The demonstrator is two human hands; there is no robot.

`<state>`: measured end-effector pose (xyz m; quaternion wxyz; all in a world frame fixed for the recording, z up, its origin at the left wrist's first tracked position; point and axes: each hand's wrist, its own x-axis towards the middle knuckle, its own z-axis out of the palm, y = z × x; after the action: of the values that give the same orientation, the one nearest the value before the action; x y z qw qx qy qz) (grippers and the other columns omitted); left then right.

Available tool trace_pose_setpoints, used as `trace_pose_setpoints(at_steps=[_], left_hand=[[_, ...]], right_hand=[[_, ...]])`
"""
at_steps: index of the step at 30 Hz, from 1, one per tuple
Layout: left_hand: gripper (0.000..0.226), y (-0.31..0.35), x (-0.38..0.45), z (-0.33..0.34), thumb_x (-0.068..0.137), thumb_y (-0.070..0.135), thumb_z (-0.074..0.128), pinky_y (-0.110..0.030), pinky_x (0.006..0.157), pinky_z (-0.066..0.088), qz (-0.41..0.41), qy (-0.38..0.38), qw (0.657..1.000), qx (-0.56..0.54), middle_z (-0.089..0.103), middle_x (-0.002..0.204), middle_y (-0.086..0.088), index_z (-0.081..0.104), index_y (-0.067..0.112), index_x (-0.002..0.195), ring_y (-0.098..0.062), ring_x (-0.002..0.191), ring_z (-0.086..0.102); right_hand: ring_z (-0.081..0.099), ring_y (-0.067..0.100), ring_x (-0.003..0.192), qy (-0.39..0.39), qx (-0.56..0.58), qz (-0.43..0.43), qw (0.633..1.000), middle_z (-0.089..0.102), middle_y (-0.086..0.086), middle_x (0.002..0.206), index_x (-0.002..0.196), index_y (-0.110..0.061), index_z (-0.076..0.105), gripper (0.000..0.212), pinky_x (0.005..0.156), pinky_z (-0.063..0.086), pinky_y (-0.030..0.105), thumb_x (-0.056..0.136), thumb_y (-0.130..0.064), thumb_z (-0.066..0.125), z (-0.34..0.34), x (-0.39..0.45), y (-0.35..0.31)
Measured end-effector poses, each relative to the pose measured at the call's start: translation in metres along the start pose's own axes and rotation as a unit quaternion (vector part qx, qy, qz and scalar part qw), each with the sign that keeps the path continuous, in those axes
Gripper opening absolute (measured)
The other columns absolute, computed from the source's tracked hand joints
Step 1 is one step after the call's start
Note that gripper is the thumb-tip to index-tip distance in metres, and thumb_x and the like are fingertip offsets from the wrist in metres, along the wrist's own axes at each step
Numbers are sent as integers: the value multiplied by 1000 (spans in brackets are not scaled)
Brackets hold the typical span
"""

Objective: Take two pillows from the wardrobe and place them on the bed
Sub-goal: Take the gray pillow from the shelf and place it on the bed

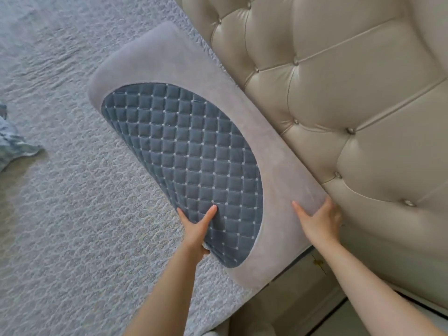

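Fingers of the left hand (196, 230) are curled around the near edge of the pillow (174, 144): the thumb is laid flat on the dark quilted panel (184, 161), and the other fingers are tucked beneath the edge, only their tips being seen. On the right hand (320, 220) the thumb is spread away from the rest and pressed onto the pale grey border of the pillow, while the remaining fingers are wrapped over the pillow's right-hand edge, next to the headboard (351, 93). The pillow is thus gripped at its near end by both hands.

The pillow is laid lengthwise on the bed (72, 226), its long right side set against the foot of the headboard and its far end reaching toward the top of the view. Its near end juts past the edge of the bed.

The bed is covered with a pale grey bedspread of a fine woven, pebbled pattern, slightly rippled at far left. A crumpled blue-grey cloth (14, 141) is seen at the left edge, well apart from the pillow. The headboard is upholstered in glossy beige, deeply tufted with buttons. Part of a pale cabinet (303, 282) is glimpsed below, between the forearms.
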<state>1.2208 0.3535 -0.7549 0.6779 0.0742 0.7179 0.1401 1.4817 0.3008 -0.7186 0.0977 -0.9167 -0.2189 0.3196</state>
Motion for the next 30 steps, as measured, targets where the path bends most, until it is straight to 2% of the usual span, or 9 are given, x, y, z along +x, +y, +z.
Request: trace_pose_setpoints(at_steps=[3,6,12,16,19,23,26,30], left_hand=[[126,4,1,3,69,40,86,-80,93,34,15,1,999,-29,18,162,3,-11,57,147,-43,141,29],[124,8,2,4,70,39,86,-79,93,35,31,7,999,-18,20,161,5,-10,57,147,-42,141,30],[119,57,23,2,71,38,85,-75,99,34,102,23,994,-20,23,160,5,-2,52,151,-38,141,32],[115,76,39,1,78,46,78,-73,102,32,107,29,993,29,18,163,2,-12,49,150,-40,143,28],[111,68,44,7,83,53,70,-66,108,32,123,40,990,56,15,164,0,-18,45,150,-37,144,28],[101,56,43,16,89,59,56,-61,114,25,158,73,980,93,11,164,-7,-19,37,152,-36,146,23],[92,42,37,24,96,54,47,-52,120,13,185,88,970,132,-4,165,-12,-18,24,154,-32,150,7],[87,20,21,24,99,45,47,-47,120,10,212,78,958,175,-3,164,-14,-14,18,155,-30,151,5]], right_hand=[[34,39,133,-44,182,128,974,22,9,154,148,-37,1,101,98,40,63,77,-53,71,3,0,-1],[38,41,128,-50,239,159,956,23,8,153,144,-46,-1,101,90,42,68,76,-51,72,7,1,-10],[43,39,124,-79,260,144,951,25,9,152,145,-49,-3,108,79,51,58,71,-52,76,14,8,-37],[44,40,124,-81,250,142,954,24,14,152,145,-44,-13,116,86,49,59,71,-52,76,25,14,-62],[45,40,123,-73,224,152,960,24,17,152,145,-42,-16,118,86,50,59,72,-51,76,30,16,-65],[45,40,123,-72,216,162,960,21,16,152,144,-45,-15,120,77,51,54,69,-51,78,30,18,-65],[44,41,123,-68,215,165,960,23,15,151,144,-44,-14,121,78,50,56,68,-52,79,29,17,-67],[42,40,125,-72,229,153,959,21,15,152,145,-43,-14,118,86,48,58,71,-49,78,27,13,-65]])
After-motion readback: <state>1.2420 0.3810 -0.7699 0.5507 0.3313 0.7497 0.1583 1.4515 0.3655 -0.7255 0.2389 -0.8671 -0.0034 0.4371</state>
